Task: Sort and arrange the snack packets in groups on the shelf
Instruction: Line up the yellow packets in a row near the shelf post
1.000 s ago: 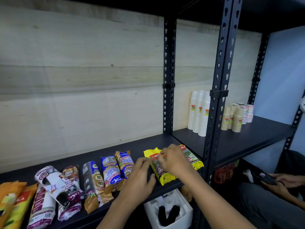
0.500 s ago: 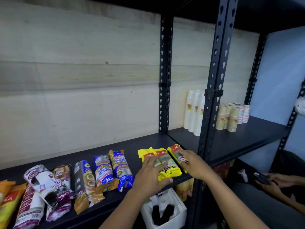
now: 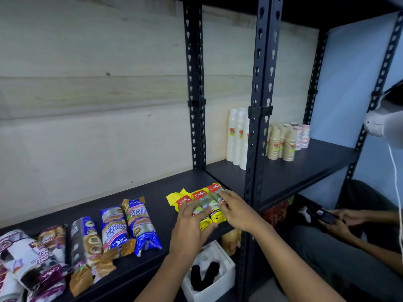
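showing "casa" in white on the red label of each of three yellow packets (image 3: 201, 198) under the left hand (image 3: 189, 227) and right hand (image 3: 237, 212), plus "lemongrass" low on the one beside the right thumb; reading "casa" and "single hand…" on two blue packets (image 3: 133, 223) just left of the left hand; farther left, carrying "casa" upside down on a purple and white packet (image 3: 46, 272).

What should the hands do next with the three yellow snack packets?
Probably one small push to square them up. The three yellow snack packets lie side by side on the black metal shelf, with the left hand and right hand flat on top, but their ends do not look quite level.
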### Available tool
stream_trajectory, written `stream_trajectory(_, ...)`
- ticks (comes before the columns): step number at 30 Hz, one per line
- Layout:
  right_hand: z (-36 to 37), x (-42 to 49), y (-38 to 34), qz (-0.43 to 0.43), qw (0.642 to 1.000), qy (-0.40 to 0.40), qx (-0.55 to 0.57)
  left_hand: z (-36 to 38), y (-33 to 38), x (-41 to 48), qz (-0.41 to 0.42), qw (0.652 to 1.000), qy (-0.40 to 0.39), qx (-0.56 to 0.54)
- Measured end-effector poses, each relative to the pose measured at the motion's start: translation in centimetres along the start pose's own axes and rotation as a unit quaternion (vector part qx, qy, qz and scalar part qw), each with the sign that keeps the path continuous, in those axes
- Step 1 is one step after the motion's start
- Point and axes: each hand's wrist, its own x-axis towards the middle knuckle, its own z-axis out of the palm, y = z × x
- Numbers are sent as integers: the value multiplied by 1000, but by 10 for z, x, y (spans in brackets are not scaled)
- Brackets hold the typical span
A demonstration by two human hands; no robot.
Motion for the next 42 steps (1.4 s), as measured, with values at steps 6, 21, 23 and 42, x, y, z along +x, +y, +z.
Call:
stream_trajectory(6,3,1,4,-3,1000,0,-2,-3,3,0,-11,1000,-18,0)
stream_trajectory(21,1,-3,-1,-25,999,25,-30,-19,6,-13,-41,998,-28,-46)
stream_trajectory(23,0,-6,-13,-52,995,72,-40,-32,2,-17,-44,997,-16,-53)
stream_trajectory(42,92,-23,-163,-157,985,-55,50,-160,-112,-90,-136,987,-25,86)
